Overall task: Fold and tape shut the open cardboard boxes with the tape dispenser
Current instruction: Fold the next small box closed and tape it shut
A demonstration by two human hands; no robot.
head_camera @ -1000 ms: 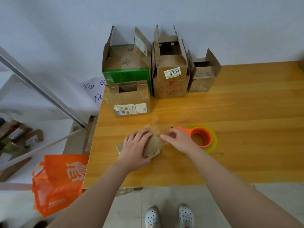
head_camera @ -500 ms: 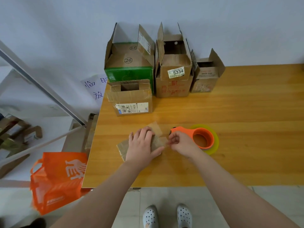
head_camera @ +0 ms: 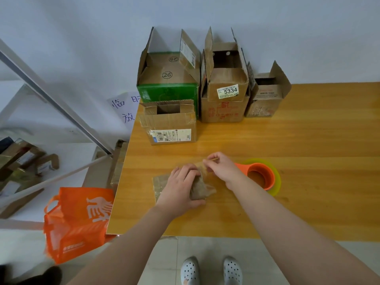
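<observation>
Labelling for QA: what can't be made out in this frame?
Head view only.
- Small box: top seam covered by left hand.
- Tape dispenser: cutter end hidden behind right hand.
- Tape strip pinched by right hand: clear, its extent unreadable.
- Shipping label: print too small.

- small brown box (head_camera: 202,189): low, crumpled, lying near the front edge of the desk (head_camera: 308,140); partly covered
- clear tape strip (head_camera: 200,164): raised over that box's far end
- tape dispenser (head_camera: 262,177): orange, with a yellow-green roll; flat on the desk, just right of the small brown box
- green-fronted box (head_camera: 168,93): far left corner, flaps up
- box labelled 5334 (head_camera: 225,108): beside it, flaps up
- smallest open box (head_camera: 265,99): rightmost of the row
- barcode-labelled box (head_camera: 170,128): in front of the green one; flaps partly folded in
</observation>
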